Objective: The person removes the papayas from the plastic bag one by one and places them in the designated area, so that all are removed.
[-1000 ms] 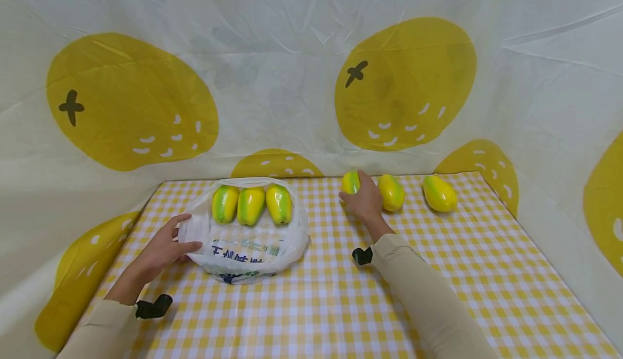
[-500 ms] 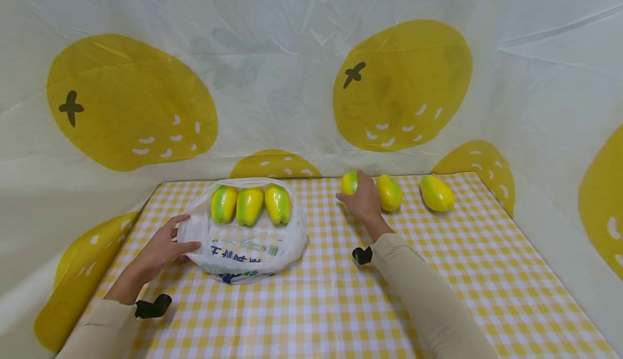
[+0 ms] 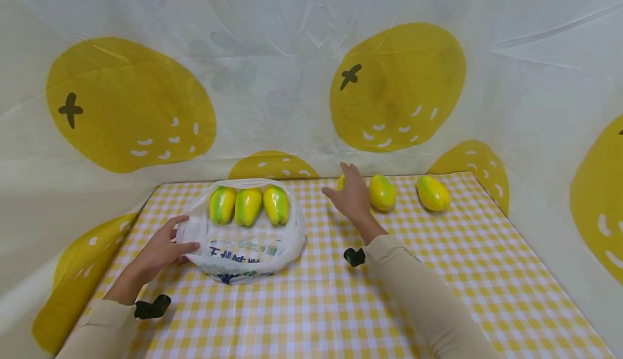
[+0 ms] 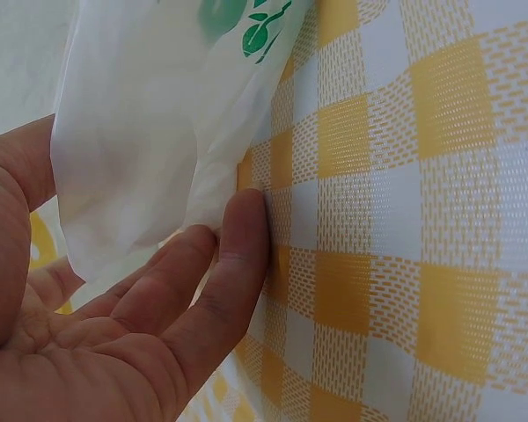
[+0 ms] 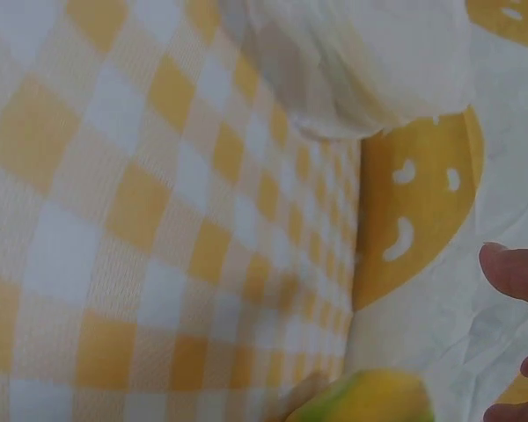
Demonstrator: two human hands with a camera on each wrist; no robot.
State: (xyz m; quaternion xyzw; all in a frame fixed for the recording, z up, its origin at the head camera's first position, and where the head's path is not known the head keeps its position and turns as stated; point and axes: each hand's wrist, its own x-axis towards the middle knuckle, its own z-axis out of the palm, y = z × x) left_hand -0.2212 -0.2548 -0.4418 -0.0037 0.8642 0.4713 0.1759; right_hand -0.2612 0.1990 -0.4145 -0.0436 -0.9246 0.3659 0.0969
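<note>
On the left of the head view lies a white plastic bag (image 3: 287,245), its mouth spread wide. Three yellow-green papayas (image 3: 248,206) sit side by side within it. My left hand (image 3: 158,251) holds the bag's left side between thumb and fingers; the left wrist view shows the fingers (image 4: 233,255) against the thin plastic (image 4: 132,132). My right hand (image 3: 352,194), fingers spread and straight, is over a papaya (image 3: 341,181) that it mostly hides. In the right wrist view, a papaya (image 5: 370,400) shows at the bottom, apart from the visible fingertips (image 5: 515,272).
Two more papayas stand to the right of that hand, one close by (image 3: 382,192) and one farther off (image 3: 433,193). A yellow-checked cloth (image 3: 311,316) covers the table. Fruit-printed fabric (image 3: 272,105) rises behind its back edge and along the sides.
My right hand has loosened from the papaya at the back, its fingers straightening and spreading as it shifts slightly left. My left hand and the bag have stayed put.
</note>
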